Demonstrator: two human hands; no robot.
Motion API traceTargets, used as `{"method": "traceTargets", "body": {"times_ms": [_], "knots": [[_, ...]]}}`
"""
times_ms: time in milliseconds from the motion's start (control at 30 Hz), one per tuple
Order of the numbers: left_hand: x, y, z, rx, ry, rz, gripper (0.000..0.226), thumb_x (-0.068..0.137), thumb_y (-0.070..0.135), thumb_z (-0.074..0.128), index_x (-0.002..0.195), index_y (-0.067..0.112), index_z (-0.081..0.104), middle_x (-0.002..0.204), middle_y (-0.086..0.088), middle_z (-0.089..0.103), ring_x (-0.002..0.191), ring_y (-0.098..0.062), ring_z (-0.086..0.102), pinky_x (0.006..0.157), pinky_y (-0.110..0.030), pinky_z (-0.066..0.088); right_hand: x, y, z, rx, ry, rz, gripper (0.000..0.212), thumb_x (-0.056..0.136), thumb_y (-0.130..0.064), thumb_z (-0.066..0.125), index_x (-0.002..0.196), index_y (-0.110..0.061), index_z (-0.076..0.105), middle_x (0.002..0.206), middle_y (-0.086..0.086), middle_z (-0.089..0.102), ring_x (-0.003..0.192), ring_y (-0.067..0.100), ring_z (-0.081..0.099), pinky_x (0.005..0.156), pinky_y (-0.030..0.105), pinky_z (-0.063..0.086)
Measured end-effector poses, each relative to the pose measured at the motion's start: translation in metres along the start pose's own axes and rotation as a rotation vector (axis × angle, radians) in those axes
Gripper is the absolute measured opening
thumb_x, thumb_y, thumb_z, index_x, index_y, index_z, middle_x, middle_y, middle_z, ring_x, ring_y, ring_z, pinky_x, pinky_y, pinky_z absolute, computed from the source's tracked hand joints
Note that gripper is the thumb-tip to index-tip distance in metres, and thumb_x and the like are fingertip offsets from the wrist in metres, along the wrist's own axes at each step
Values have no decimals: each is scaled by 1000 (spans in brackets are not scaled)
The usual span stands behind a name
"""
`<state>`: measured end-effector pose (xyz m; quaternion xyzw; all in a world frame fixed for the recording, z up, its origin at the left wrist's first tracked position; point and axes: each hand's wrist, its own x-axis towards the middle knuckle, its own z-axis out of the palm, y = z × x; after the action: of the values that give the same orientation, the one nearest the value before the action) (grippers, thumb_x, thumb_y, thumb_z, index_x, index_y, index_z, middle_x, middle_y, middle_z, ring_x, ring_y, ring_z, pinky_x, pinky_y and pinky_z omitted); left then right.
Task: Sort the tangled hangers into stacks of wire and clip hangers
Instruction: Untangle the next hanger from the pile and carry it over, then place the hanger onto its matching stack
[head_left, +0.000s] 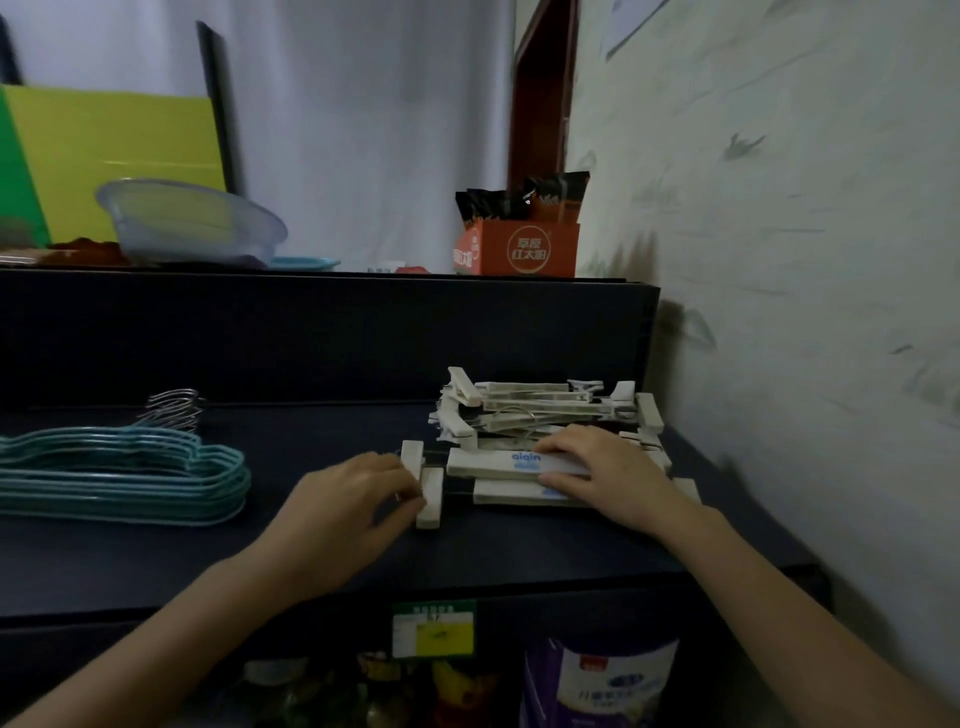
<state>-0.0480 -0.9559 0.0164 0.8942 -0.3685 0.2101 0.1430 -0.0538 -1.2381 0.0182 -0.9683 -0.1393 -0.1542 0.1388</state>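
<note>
A stack of teal wire hangers lies flat at the left of the dark shelf, their metal hooks pointing back. At the right sits a pile of white clip hangers. In front of the pile lie two more white clip hangers, one bearing a blue label. My left hand pinches the white clip at their left end. My right hand rests on top of their bars, fingers pressed over both.
A raised ledge behind holds a clear plastic basin, a green board and an orange box of packets. A patterned wall runs close on the right. Below the shelf edge stand a price tag and packaged goods.
</note>
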Motion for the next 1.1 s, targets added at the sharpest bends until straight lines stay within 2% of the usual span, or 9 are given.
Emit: {"method": "traceTargets", "body": {"times_ms": [100,200,333,433,567,700,800,967,1100], "knots": [[-9,-13,-3,57,12,-106,19,91,39,48,97,30,63,95,17,57,91,-4,53,70,-26,47,-2,-3,3,-40,41,12,40,86,-46,56,122,-30,52,121,-11,53,110,10,47,85,24,37],[-24,-26,-8,114,5,-184,18,91,37,49,99,29,63,95,15,58,92,-6,55,70,-23,45,-5,-12,1,-42,144,4,42,84,-48,57,121,-28,54,118,-10,55,110,9,47,88,24,38],[-50,-40,-23,183,39,-270,19,91,36,50,97,26,64,93,12,60,88,-10,57,64,-23,40,0,-44,-2,18,238,-83,30,87,-39,57,114,-26,58,112,-9,59,108,9,50,87,24,40],[-73,-52,-42,262,51,-349,19,92,37,47,96,27,63,92,12,61,83,-9,57,56,-21,36,8,-80,0,84,219,-165,23,87,-34,58,109,-26,61,106,-9,60,101,8,54,82,26,45],[-114,-68,-72,326,72,-459,21,92,38,45,96,27,63,94,11,63,84,-9,58,58,-23,43,21,-139,11,117,157,-297,21,90,-35,54,108,-28,60,104,-13,59,93,4,52,78,24,46],[-168,-89,-103,372,47,-569,22,93,42,43,99,29,60,94,13,59,85,-7,55,56,-21,37,32,-206,33,176,80,-401,24,91,-38,52,112,-28,59,108,-12,60,99,6,54,82,27,48],[-204,-103,-121,394,57,-607,23,92,42,44,96,26,61,90,12,57,89,-11,57,59,-22,39,37,-249,53,188,66,-450,25,91,-42,51,113,-31,58,109,-14,59,100,6,54,79,24,47],[-277,-136,-165,434,69,-652,25,92,43,44,102,28,62,101,12,62,93,-9,57,57,-18,36,49,-348,90,251,33,-542,26,91,-42,51,114,-31,57,112,-13,59,102,6,53,79,21,43],[-332,-165,-195,458,69,-698,26,92,44,44,102,29,62,100,13,62,92,-8,57,54,-16,30,56,-425,120,295,-21,-596,27,91,-42,51,115,-31,56,113,-12,59,104,9,53,81,27,46]]}}
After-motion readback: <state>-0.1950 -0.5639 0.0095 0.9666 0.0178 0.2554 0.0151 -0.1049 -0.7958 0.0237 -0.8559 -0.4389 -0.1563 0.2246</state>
